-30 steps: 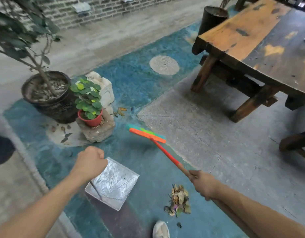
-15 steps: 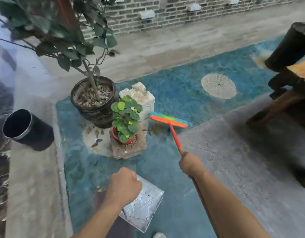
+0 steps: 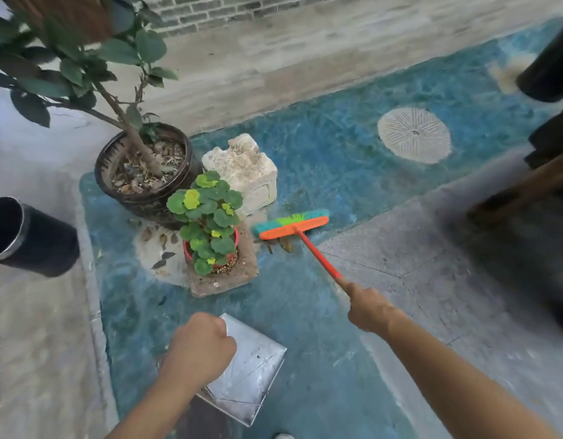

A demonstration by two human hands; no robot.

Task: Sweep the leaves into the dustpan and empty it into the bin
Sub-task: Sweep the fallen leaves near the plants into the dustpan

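The broom (image 3: 291,224) rests on blue-painted floor (image 3: 337,153); a brick wall (image 3: 217,11) stands beyond.

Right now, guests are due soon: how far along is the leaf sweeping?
Done: nothing visible; the dustpan looks bare. In hand: the right hand grips the broom, its head beside a few leaves; the left hand holds the dustpan. Left: scattered leaves by the large pot, loading, emptying into the black bin.
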